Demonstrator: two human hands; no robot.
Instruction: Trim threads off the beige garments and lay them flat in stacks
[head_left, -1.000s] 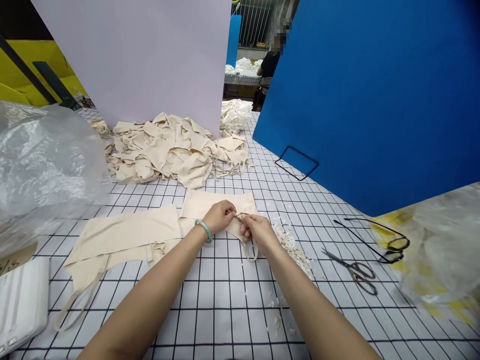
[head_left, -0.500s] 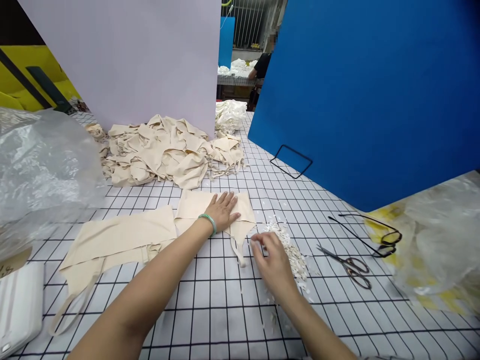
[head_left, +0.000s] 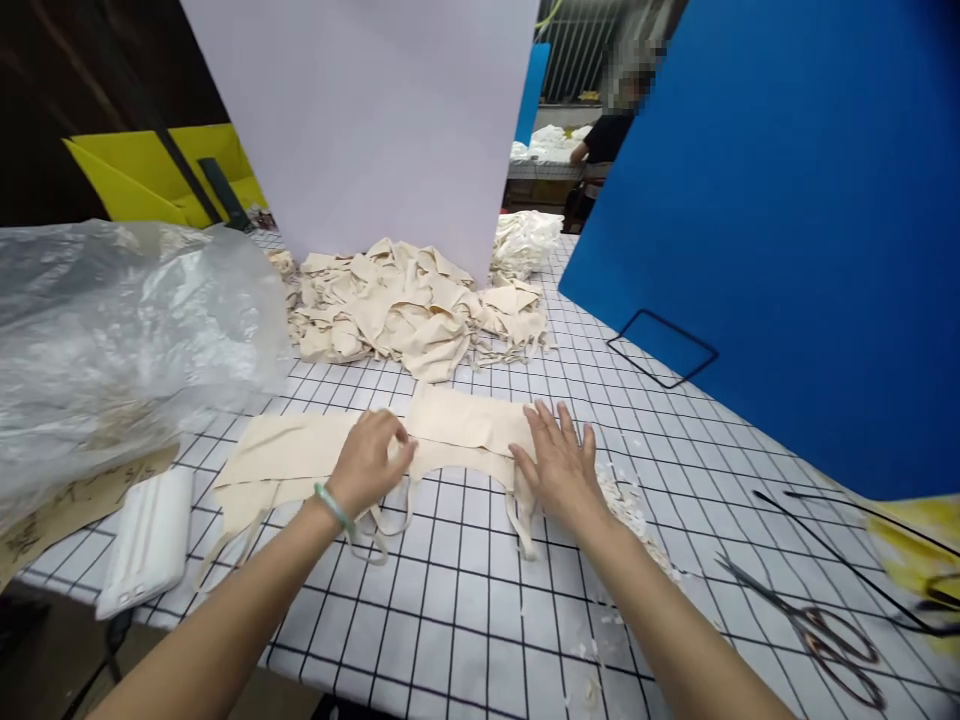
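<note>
Head view, centre of the frame: both hands rest on a beige fabric garment (head_left: 465,430) laid flat on the gridded surface (head_left: 465,620). Left hand (head_left: 369,462) sits at the garment's left end, fingers curled and pressed together onto the cloth where it meets a second beige piece (head_left: 289,455) lying just beside it to the left; a green bangle (head_left: 334,507) circles the left wrist. Right hand (head_left: 559,468) lies palm down on the garment's right end, fingers spread and flat, gripping nothing. Thin straps (head_left: 390,520) trail from the garment's lower edge toward the bottom of the frame. Just right of the right hand lies a scatter of small white fabric trimmings (head_left: 634,515). Scissors (head_left: 817,630) lie in the lower right of the frame, well apart from both hands, near a black wire frame (head_left: 847,540). Above the garment, at centre, a heap of beige fabric pieces (head_left: 412,310) sits against a white upright panel (head_left: 375,110). A blue panel (head_left: 787,220) fills the upper right. Clear plastic sheeting (head_left: 112,320) covers the left side, with a white ribbed object (head_left: 146,540) below it at the surface edge.
</note>
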